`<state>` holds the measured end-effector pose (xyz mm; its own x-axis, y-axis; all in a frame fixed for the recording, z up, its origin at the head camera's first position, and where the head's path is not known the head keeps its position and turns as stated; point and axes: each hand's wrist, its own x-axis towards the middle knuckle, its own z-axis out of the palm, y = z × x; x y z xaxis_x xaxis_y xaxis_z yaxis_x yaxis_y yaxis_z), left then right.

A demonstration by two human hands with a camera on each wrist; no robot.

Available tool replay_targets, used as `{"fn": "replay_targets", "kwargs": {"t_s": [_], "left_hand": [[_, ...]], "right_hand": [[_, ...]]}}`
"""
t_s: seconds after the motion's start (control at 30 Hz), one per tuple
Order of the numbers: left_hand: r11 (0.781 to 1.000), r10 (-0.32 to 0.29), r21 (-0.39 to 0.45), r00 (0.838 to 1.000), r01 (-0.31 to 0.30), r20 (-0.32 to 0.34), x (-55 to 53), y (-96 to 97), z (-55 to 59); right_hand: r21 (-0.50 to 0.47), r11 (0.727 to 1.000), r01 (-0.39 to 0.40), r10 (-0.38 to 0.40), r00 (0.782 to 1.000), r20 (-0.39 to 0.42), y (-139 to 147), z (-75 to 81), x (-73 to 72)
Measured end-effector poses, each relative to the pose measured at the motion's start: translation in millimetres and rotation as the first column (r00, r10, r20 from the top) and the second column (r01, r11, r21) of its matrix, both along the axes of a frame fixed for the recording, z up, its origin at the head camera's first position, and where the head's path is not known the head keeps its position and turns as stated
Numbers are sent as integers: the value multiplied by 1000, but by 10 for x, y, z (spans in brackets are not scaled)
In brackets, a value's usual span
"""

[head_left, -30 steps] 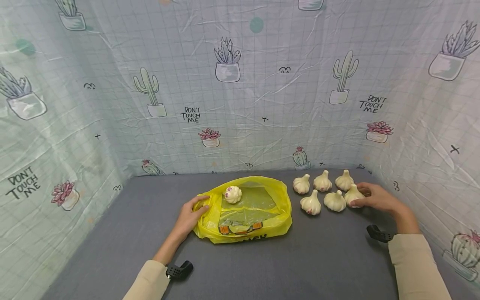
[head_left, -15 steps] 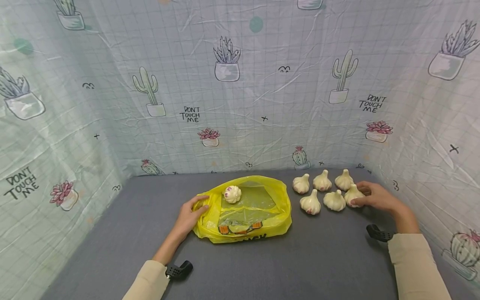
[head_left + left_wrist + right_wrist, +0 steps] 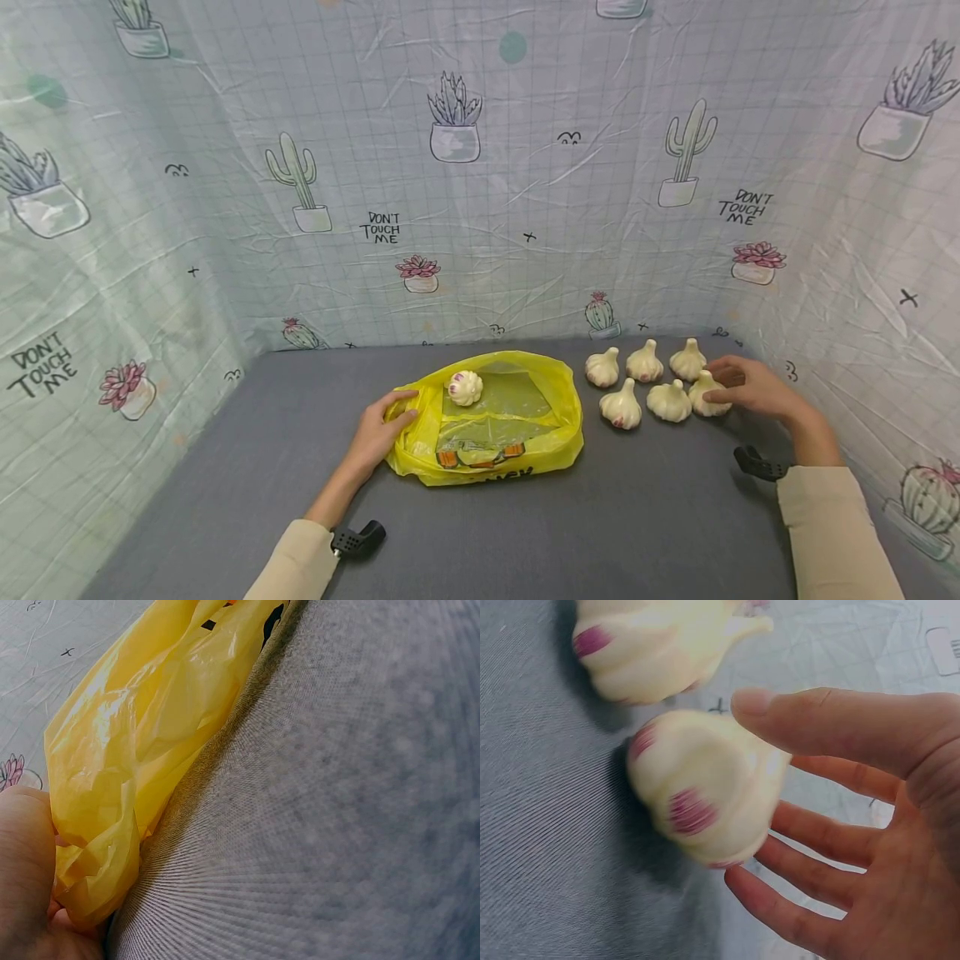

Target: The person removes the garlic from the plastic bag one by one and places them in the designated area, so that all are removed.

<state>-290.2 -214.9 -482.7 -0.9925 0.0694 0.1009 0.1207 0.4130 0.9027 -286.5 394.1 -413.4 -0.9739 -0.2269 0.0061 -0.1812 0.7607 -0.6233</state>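
A yellow plastic bag [image 3: 487,479] lies with its mouth open on the table in the head view, and one garlic bulb [image 3: 466,388] with purple marks sits inside. My left hand [image 3: 375,437] grips the bag's left edge; in the left wrist view the yellow plastic [image 3: 97,787] is bunched beside the thumb. To the right, several garlic bulbs stand in two rows. Around the front right garlic bulb [image 3: 707,397] is my right hand [image 3: 761,392]. The right wrist view has this garlic bulb [image 3: 705,791] between the spread thumb and extended fingers, which look loose around it.
Close to the right hand stand a front middle garlic bulb [image 3: 670,402] and a back right one [image 3: 688,360]. The grey tabletop [image 3: 585,542] meets a patterned curtain [image 3: 510,275] at the back and sides.
My right hand has risen slightly, its thumb now higher against the garlic bulb, which has shifted very little. My left hand and the bag stay in place.
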Motion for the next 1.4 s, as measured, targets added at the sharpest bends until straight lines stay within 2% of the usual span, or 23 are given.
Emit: {"fn": "replay_targets", "kwargs": {"t_s": [0.37, 0.6, 0.8, 1.1, 1.4], "left_hand": [[1000, 12, -23, 1000, -12, 4, 7, -13, -12], [1000, 13, -26, 1000, -13, 9, -3, -7, -10], [999, 12, -30, 1000, -12, 0, -4, -7, -18], [999, 13, -30, 1000, -13, -2, 5, 6, -16], [1000, 17, -25, 1000, -17, 0, -5, 11, -22]], "right_hand": [[50, 998, 30, -29, 999, -34, -125, 236, 27], [45, 999, 20, -14, 993, -114, -203, 361, 67], [48, 999, 17, -9, 989, -150, -305, 463, 99], [28, 1000, 0, 4, 988, -155, -514, 639, 183], [15, 1000, 0, 3, 977, -212, -685, 711, 207]]}}
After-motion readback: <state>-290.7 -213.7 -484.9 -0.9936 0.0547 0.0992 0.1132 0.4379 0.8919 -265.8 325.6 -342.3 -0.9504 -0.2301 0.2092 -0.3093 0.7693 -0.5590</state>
